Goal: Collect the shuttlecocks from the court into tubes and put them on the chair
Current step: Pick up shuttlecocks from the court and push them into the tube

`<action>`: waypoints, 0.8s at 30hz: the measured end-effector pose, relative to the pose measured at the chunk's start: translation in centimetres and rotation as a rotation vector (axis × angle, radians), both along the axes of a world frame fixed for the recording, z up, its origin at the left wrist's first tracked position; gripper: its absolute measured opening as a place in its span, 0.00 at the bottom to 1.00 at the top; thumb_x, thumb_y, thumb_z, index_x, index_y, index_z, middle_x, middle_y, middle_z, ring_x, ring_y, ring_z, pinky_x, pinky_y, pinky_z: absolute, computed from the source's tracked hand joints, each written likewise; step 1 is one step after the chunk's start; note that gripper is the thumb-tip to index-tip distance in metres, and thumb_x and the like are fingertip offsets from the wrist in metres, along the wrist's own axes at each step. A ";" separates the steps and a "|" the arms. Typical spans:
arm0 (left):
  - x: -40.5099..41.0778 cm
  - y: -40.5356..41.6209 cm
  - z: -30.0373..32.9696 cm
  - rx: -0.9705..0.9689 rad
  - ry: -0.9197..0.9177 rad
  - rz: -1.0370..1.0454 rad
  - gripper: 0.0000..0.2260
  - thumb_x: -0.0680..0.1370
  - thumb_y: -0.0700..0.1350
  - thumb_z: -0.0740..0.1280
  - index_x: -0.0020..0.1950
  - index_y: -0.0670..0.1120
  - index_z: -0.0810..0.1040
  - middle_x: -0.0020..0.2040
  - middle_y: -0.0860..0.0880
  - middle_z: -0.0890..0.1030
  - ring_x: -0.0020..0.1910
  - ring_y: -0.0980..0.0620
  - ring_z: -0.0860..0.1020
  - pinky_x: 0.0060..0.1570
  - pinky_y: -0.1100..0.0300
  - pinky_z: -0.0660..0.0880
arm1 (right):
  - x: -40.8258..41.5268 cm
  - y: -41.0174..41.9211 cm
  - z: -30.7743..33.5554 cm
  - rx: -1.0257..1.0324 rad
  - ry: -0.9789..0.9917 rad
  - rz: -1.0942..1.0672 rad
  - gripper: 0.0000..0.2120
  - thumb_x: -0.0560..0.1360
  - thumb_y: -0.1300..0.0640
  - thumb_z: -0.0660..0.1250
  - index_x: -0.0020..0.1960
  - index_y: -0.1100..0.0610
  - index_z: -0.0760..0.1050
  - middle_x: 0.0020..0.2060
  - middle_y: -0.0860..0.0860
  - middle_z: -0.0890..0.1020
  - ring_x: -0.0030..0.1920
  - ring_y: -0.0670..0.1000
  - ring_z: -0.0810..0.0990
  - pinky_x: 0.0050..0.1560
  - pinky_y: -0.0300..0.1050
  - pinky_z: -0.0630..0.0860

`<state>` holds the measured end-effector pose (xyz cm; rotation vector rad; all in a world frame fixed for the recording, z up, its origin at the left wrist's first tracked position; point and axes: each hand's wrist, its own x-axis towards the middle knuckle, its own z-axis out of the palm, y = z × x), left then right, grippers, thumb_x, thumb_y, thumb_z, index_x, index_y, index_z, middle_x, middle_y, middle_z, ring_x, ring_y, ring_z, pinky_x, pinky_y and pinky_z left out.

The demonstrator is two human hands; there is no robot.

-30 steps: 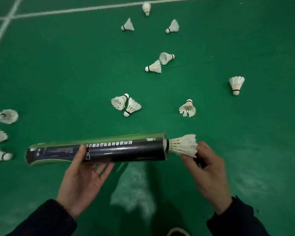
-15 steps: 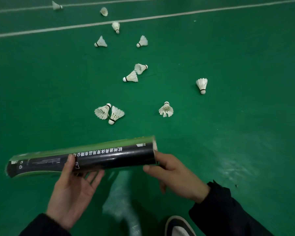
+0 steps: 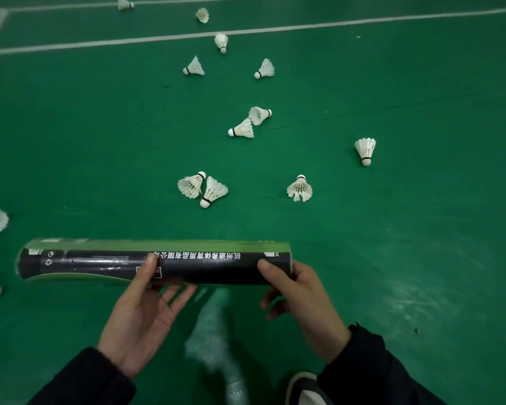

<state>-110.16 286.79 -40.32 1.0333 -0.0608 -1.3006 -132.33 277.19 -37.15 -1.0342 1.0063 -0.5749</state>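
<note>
Green court floor [image 3: 421, 229] is strewn with shuttlecocks [image 3: 214, 191] beyond both hands. Held level, the tube [image 3: 202, 264] is cradled mid-length by the left hand [image 3: 140, 314] and gripped at its end by the right hand [image 3: 301, 299]. Being light, crushable feathers, shuttlecocks are probably best pinched at the cork.

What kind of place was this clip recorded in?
Most likely an indoor badminton court: a green sport floor with white boundary lines, feather shuttlecocks scattered over it, and a shuttlecock tube held in the left hand and right hand.
</note>
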 end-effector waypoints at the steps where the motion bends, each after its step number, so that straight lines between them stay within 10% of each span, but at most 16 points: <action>1: 0.0 -0.1 0.0 0.006 -0.006 0.002 0.19 0.75 0.56 0.73 0.61 0.49 0.76 0.65 0.43 0.81 0.59 0.48 0.83 0.53 0.52 0.83 | 0.1 0.0 0.0 -0.009 0.014 -0.007 0.07 0.80 0.55 0.68 0.52 0.57 0.83 0.44 0.50 0.86 0.30 0.49 0.77 0.27 0.43 0.75; 6: 0.5 0.1 0.1 0.006 -0.060 -0.010 0.36 0.65 0.59 0.84 0.67 0.48 0.74 0.65 0.43 0.82 0.62 0.47 0.82 0.55 0.51 0.82 | 0.6 -0.3 -0.2 0.142 -0.018 -0.024 0.10 0.77 0.49 0.68 0.48 0.55 0.81 0.39 0.47 0.84 0.28 0.49 0.74 0.26 0.43 0.73; 14: -0.5 -0.6 0.7 0.077 -0.026 0.026 0.31 0.77 0.47 0.74 0.76 0.39 0.66 0.66 0.40 0.82 0.66 0.42 0.81 0.59 0.45 0.81 | 1.3 -0.2 -2.9 0.223 0.014 -0.375 0.15 0.73 0.45 0.72 0.53 0.54 0.78 0.33 0.45 0.76 0.26 0.45 0.67 0.25 0.38 0.63; 24: 0.4 -0.2 -1.3 0.059 0.038 0.049 0.20 0.78 0.48 0.72 0.68 0.44 0.74 0.66 0.43 0.82 0.66 0.45 0.80 0.59 0.47 0.81 | 1.9 -1.2 -3.7 0.256 0.053 -0.198 0.13 0.80 0.45 0.65 0.53 0.54 0.77 0.38 0.48 0.77 0.25 0.47 0.65 0.22 0.39 0.61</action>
